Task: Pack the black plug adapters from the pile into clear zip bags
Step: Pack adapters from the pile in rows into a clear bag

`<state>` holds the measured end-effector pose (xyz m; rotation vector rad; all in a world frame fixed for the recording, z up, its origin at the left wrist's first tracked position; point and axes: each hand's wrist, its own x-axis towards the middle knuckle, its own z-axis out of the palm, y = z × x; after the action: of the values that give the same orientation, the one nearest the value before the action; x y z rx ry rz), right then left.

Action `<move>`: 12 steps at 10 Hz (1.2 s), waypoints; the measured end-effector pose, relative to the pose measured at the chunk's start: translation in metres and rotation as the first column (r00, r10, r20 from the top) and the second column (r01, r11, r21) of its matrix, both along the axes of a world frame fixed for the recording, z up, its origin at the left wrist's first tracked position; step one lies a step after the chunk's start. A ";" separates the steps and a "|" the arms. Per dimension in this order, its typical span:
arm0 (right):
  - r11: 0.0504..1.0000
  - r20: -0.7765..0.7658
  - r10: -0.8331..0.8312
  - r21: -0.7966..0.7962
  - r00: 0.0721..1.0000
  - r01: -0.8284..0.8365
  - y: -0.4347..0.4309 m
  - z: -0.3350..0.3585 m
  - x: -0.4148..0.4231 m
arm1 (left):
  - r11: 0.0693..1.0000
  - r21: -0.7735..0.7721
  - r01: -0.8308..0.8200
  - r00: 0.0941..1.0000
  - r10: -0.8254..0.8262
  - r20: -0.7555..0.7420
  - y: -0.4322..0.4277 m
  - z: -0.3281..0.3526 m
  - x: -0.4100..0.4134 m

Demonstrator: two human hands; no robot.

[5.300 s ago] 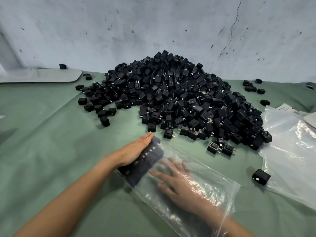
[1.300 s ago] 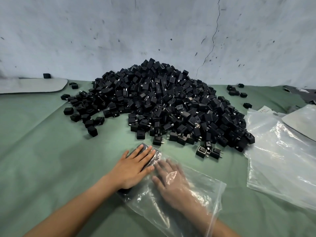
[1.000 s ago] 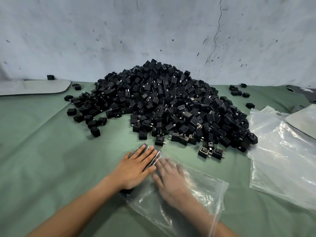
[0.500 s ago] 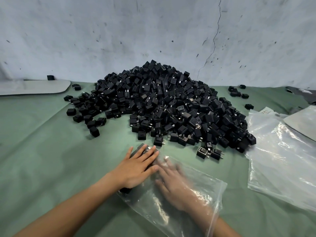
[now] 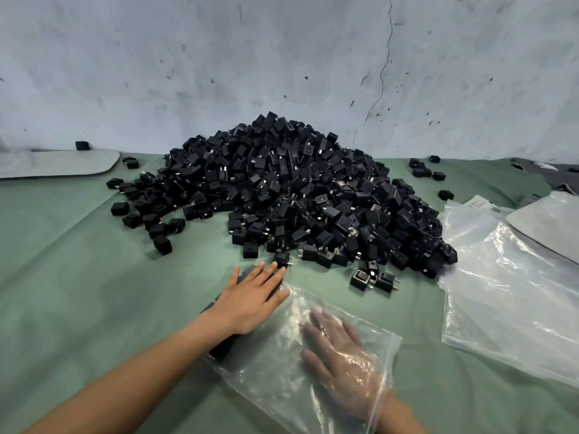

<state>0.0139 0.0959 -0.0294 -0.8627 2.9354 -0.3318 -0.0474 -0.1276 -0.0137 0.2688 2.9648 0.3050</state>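
Lying flat inside the clear zip bag (image 5: 269, 382), the right hand (image 5: 341, 364) spreads relaxed fingers, holding nothing. At the bag's left edge the left hand (image 5: 250, 303) presses open-palmed on a row of black adapters (image 5: 224, 347). Beyond the bag rises the pile (image 5: 297, 198).

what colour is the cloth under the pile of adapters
Muted sage green, plain with no pattern; the cloth shows in the head view.

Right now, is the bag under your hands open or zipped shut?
Open. The right hand lies inside the bag, seen through the plastic, and its wrist passes out through the bag's mouth at the near edge.
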 end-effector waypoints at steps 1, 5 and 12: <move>0.987 -0.029 -0.047 0.151 0.998 0.051 0.000 0.001 -0.004 | 0.999 0.029 -0.030 0.996 0.032 -0.078 0.013 0.011 -0.028; 0.993 -0.089 -0.112 -0.052 0.990 0.108 -0.001 -0.012 0.004 | 0.981 0.054 -0.188 0.975 0.193 -0.110 0.082 0.010 -0.099; 0.980 -0.155 -0.057 -0.197 0.986 0.025 -0.002 -0.034 -0.014 | 0.907 0.411 -0.089 0.964 0.182 -0.194 0.119 -0.009 -0.090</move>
<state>-0.0005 0.0943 -0.0638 -0.8907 3.1123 -0.5883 -0.1378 -0.0084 -0.0230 0.1469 3.1254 0.9669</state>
